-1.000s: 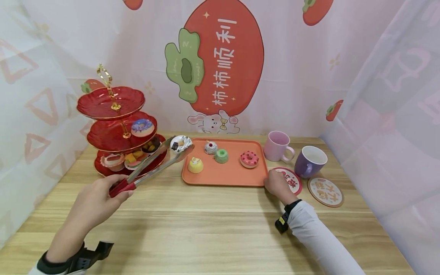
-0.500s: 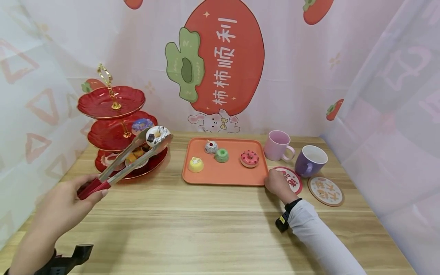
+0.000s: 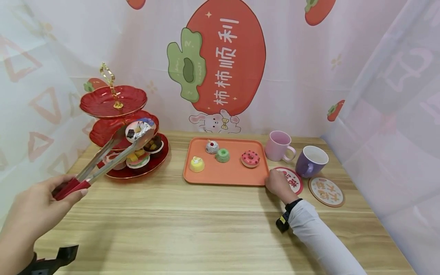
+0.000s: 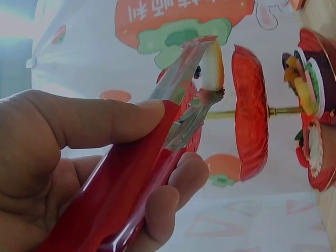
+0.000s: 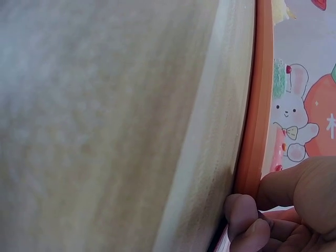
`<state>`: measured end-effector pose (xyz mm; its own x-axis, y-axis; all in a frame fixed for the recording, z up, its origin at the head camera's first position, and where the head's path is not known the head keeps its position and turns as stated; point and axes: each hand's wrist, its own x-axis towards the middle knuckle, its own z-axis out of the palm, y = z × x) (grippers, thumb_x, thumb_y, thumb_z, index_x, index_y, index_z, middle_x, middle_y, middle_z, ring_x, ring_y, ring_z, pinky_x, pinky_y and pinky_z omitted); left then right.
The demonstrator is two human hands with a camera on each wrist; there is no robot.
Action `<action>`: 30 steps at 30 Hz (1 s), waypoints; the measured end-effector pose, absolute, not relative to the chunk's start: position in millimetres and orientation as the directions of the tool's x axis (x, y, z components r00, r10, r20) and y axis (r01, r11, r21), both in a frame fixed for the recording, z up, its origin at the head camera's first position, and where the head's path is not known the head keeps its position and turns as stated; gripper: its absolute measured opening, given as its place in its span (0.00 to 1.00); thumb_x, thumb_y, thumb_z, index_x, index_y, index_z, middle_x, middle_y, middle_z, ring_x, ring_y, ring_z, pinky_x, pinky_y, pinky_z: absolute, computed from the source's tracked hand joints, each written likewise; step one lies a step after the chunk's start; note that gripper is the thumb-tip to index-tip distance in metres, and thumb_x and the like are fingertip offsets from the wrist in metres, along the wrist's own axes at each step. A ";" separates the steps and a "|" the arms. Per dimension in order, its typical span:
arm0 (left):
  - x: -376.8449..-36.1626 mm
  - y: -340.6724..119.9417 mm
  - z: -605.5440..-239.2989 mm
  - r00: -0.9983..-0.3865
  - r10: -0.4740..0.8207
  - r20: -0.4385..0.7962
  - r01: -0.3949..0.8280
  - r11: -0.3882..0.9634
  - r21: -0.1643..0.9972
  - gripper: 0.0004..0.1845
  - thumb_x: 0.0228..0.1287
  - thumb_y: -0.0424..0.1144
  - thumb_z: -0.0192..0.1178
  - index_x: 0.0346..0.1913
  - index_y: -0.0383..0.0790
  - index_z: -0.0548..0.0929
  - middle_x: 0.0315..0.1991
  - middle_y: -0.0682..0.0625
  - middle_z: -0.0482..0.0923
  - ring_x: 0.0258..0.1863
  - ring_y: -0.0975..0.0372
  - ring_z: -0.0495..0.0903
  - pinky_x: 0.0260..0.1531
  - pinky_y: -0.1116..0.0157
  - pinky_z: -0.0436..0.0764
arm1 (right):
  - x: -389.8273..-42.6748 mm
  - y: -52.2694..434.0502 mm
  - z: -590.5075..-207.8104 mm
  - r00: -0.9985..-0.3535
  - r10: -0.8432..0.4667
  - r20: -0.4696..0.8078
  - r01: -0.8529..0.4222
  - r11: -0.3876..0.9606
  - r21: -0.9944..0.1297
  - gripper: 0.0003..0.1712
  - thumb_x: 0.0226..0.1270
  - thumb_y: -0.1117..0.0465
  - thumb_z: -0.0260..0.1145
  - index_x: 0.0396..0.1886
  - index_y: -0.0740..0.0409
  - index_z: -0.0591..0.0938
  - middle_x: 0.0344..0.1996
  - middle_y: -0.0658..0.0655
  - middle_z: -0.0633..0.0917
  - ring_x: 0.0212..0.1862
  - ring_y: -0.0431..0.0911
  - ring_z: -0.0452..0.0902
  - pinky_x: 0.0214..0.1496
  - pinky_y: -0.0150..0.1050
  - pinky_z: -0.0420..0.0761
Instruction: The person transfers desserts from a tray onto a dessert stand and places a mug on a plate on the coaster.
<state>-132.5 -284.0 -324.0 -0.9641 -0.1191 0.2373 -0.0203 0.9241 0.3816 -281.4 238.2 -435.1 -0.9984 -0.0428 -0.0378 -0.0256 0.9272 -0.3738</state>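
Observation:
In the head view my left hand (image 3: 38, 208) grips red-handled metal tongs (image 3: 99, 162). Between the tong tips is a white-iced donut (image 3: 137, 130) with dark drizzle, held in front of the middle tier of a red three-tier stand (image 3: 113, 102). A blue-and-pink donut (image 3: 148, 122) shows partly behind it on that tier. The left wrist view shows thumb and fingers curled round the handles (image 4: 126, 184). My right hand (image 3: 277, 185) pinches the near right corner of an orange tray (image 3: 223, 179); the right wrist view shows the thumb against the rim (image 5: 254, 131).
On the tray sit a yellow cake (image 3: 197, 165), a white one (image 3: 211, 147), a green one (image 3: 222, 156) and a pink donut (image 3: 250, 159). Pink (image 3: 276, 147) and purple mugs (image 3: 307, 164) and round coasters (image 3: 325, 192) stand right. Several treats (image 3: 138, 158) fill the bottom tier.
My left hand has moved left with the tongs, carrying the white donut from beside the tray to the front of the stand's middle tier. The right hand stays at the tray corner.

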 end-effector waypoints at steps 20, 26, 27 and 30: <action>-141.0 -314.5 -322.0 -0.940 -0.277 0.197 -0.137 0.839 0.527 0.27 0.63 0.34 0.58 0.53 0.12 0.64 0.37 0.20 0.67 0.29 0.41 0.71 0.14 0.71 0.66 | -280.6 237.6 -435.3 -0.999 -0.042 -0.019 -0.032 0.927 -0.373 0.07 0.56 0.72 0.54 0.20 0.66 0.75 0.18 0.58 0.72 0.23 0.50 0.69 0.27 0.42 0.69; -146.6 -317.8 -326.0 -0.925 -0.315 0.214 -0.166 0.840 0.516 0.24 0.61 0.31 0.59 0.51 0.13 0.65 0.36 0.21 0.68 0.29 0.40 0.71 0.14 0.70 0.66 | -280.5 237.1 -434.5 -0.999 -0.043 -0.024 -0.031 0.928 -0.371 0.08 0.57 0.72 0.54 0.20 0.66 0.75 0.16 0.58 0.71 0.22 0.50 0.69 0.26 0.41 0.69; -147.4 -317.8 -326.3 -0.923 -0.318 0.217 -0.170 0.842 0.512 0.24 0.60 0.31 0.59 0.51 0.13 0.65 0.36 0.21 0.68 0.30 0.39 0.71 0.14 0.70 0.66 | -280.4 236.8 -434.3 -0.999 -0.039 -0.032 -0.024 0.927 -0.374 0.08 0.57 0.72 0.54 0.20 0.66 0.75 0.16 0.58 0.71 0.22 0.50 0.69 0.26 0.41 0.69; -149.2 -317.5 -325.9 -0.921 -0.321 0.220 -0.175 0.846 0.504 0.24 0.60 0.31 0.59 0.50 0.13 0.65 0.35 0.22 0.67 0.30 0.39 0.70 0.14 0.69 0.66 | -280.7 236.6 -434.0 -0.998 -0.038 -0.045 -0.018 0.925 -0.380 0.07 0.58 0.72 0.54 0.22 0.67 0.76 0.17 0.58 0.71 0.22 0.50 0.69 0.26 0.40 0.68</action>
